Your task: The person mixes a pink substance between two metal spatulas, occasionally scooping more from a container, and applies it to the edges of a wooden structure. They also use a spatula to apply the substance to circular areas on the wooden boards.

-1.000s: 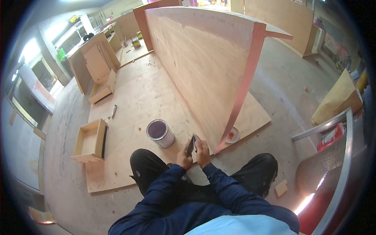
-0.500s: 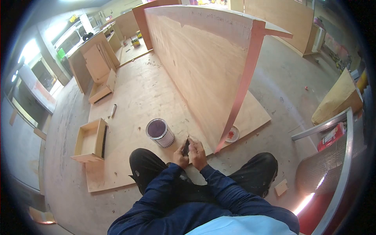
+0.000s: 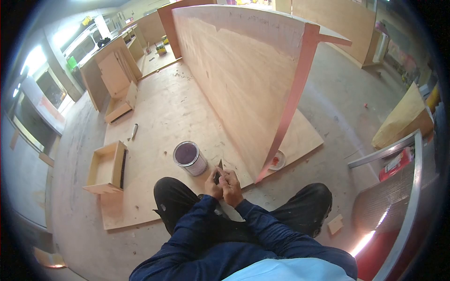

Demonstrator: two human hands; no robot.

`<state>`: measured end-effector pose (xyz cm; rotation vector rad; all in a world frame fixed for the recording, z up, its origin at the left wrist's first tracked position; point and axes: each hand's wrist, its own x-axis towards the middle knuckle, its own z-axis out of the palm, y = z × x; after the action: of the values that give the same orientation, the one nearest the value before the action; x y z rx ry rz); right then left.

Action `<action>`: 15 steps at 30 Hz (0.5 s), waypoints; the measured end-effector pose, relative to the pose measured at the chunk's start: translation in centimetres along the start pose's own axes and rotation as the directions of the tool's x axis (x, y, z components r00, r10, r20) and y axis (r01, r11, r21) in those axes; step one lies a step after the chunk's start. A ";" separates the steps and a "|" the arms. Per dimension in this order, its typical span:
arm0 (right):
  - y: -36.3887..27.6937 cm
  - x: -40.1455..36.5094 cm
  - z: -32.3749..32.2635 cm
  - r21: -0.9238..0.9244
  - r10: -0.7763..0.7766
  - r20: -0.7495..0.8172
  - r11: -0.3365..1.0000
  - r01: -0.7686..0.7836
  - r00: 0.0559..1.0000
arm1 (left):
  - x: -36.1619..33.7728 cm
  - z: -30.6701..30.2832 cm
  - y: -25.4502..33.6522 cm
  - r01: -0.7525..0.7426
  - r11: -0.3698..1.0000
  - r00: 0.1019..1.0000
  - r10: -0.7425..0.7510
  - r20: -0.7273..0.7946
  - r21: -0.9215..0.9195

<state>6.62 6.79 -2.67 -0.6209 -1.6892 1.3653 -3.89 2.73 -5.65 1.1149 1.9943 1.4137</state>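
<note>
My left hand (image 3: 213,186) and my right hand (image 3: 230,188) are together in front of my lap, both closed around a small dark tool (image 3: 217,177). A thin pointed tip (image 3: 220,164) sticks up from between the fingers, like a blade; its exact kind I cannot make out. Just beyond the hands, to the left, stands an open metal can (image 3: 197,166) with a dark purplish inside. It rests on a large plywood sheet (image 3: 154,112). Right of the hands, a round white lid (image 3: 278,160) with a reddish smear lies beside the foot of the upright panel.
A tall upright wooden panel (image 3: 239,70) with a pink front edge rises ahead. Left are an open drawer (image 3: 105,168), another drawer (image 3: 123,108) and a light-handled tool (image 3: 134,131). A metal frame (image 3: 415,187) and a red packet (image 3: 396,164) stand at right.
Both hands have drawn slightly back toward me and left, with the tool between them. The right fingers have curled in more, and the pointed tip shows more clearly.
</note>
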 end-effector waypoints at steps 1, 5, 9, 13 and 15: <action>0.0 0.1 0.0 0.015 -0.038 -0.041 0.999 0.039 0.998 | -0.3 -0.1 0.6 0.028 0.999 0.999 -0.026 0.039 -0.043; 3.4 1.3 -1.3 0.010 -0.059 -0.149 0.998 0.061 0.987 | -0.7 0.4 -1.4 -0.151 0.987 0.982 0.156 0.102 -0.056; 3.3 2.1 -3.0 0.078 0.113 -0.212 0.992 -0.098 0.971 | -1.3 1.0 -0.2 -0.116 0.986 0.965 0.082 0.251 0.123; 3.2 1.3 -1.6 0.081 0.129 -0.075 0.989 -0.123 0.989 | 0.1 1.1 -0.6 -0.121 0.990 0.993 0.120 -0.011 -0.072; 2.8 0.4 0.0 0.124 0.007 -0.031 0.992 -0.003 0.999 | 0.5 0.6 -0.2 -0.001 0.992 0.998 -0.006 -0.056 -0.125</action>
<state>6.04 7.93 -5.24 -0.5735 -1.5653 1.4447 -3.84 3.43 -5.99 1.0285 1.9148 1.5616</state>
